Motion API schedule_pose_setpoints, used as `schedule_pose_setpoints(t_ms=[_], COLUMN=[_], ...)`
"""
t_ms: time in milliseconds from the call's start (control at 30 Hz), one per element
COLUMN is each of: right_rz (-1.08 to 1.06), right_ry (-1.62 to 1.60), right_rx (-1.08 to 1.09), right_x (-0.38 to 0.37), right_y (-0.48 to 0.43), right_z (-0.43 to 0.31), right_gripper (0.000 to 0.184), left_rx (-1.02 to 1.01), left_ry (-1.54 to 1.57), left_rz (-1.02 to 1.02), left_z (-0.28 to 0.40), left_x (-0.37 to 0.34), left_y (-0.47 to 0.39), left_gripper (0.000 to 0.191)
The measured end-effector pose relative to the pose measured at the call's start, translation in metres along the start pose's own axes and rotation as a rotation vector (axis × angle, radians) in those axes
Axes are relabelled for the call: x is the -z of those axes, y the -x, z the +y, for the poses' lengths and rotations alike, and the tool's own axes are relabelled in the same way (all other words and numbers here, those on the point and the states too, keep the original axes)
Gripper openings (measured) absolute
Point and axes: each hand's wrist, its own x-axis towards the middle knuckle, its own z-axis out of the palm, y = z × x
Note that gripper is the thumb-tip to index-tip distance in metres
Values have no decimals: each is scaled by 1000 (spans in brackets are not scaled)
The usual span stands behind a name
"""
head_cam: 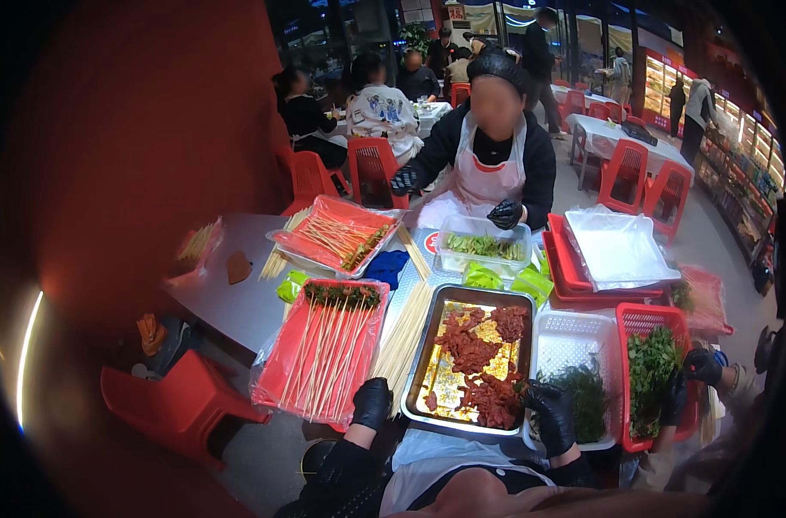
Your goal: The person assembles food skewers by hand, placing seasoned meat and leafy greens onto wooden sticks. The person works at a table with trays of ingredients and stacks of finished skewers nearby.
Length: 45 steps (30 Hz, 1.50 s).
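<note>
My left hand (372, 403), in a black glove, is at the near ends of a pile of bamboo skewers (406, 330); its fingers are curled, and whether they grip a skewer is not clear. My gloved right hand (551, 411) is at the right rim of a steel tray (425, 414) of marinated raw meat (477, 353); a bit of meat and greens seems to be at its fingertips. Left of the pile, a red tray (270, 382) lined with plastic film holds skewers (328, 349) with leafy wrapped food at their far ends. Dark green herbs (577, 395) lie in a white basket (571, 330) beside my right hand.
Across the table a co-worker (490, 142) in black gloves is at a clear tub (483, 259) of cut greens. Another red tray (347, 226) of skewers stands far left. At right are a red basket (626, 317) of leafy greens, stacked trays (619, 246) and another person's gloved hands (702, 367).
</note>
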Motion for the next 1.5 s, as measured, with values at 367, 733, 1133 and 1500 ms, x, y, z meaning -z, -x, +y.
schedule_pose_setpoints(t_ms=[367,733,1133,1500], right_rz=[-33,-164,-30,36], right_ry=[-201,57,-435,-149], right_rx=[27,192,-49,134], right_x=[-17,-28,-49,-57], right_y=[9,8,13,9], right_z=[0,-21,-73,-68], right_gripper=[14,16,23,20], left_rx=[-147,-184,-711,-750], left_ry=[207,1418,1082,1231], left_rz=[19,11,83,46], left_z=[-25,95,150,155], left_x=[-2,93,49,40], left_y=[1,16,24,22], left_gripper=[13,15,16,28])
